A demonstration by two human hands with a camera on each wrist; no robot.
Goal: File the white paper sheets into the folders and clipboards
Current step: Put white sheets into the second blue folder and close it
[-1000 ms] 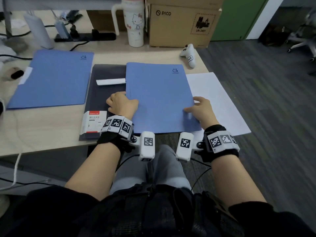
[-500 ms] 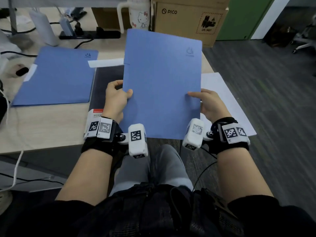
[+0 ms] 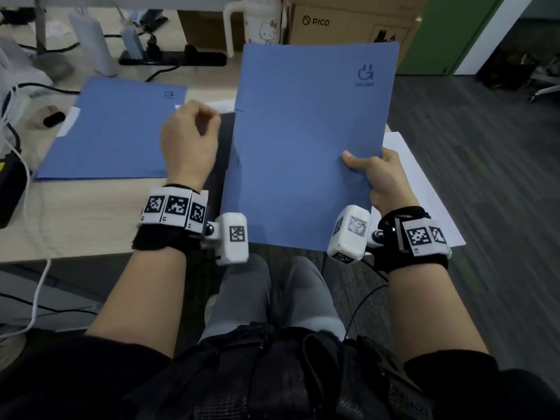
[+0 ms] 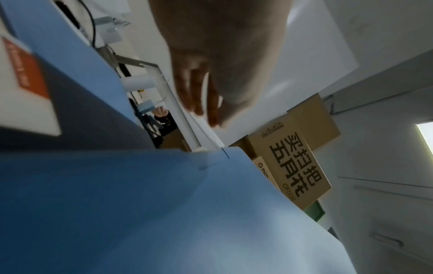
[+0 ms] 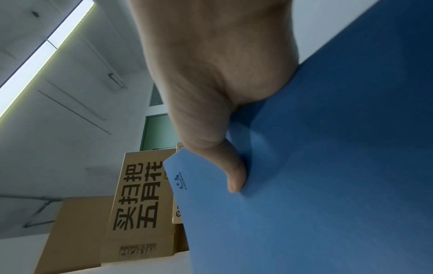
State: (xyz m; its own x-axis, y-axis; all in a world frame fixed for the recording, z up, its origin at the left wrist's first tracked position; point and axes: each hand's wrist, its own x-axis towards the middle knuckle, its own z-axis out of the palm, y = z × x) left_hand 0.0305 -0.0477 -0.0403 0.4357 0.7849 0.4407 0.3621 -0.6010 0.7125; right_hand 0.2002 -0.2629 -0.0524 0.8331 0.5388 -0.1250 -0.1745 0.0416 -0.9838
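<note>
1. Left hand [image 3: 190, 144] has been taken off the raised blue folder [image 3: 309, 147], now loosely curled, holding nothing
2. Folder is pinched at its right edge by right hand [image 3: 383, 180], tilted above desk [image 3: 75, 219]
3. White sheet [image 3: 424, 189] lies right of folder

The raised folder [image 3: 309, 147] is matt blue card, smooth, with a darker printed logo. The second folder [image 3: 115, 131] has the same finish. The desk [image 3: 75, 219] shows a pale wood-grain surface (possibly laminate). The box [image 3: 348, 22] is plain brown corrugated cardboard. The sheet [image 3: 424, 189] is matt white paper.
</note>
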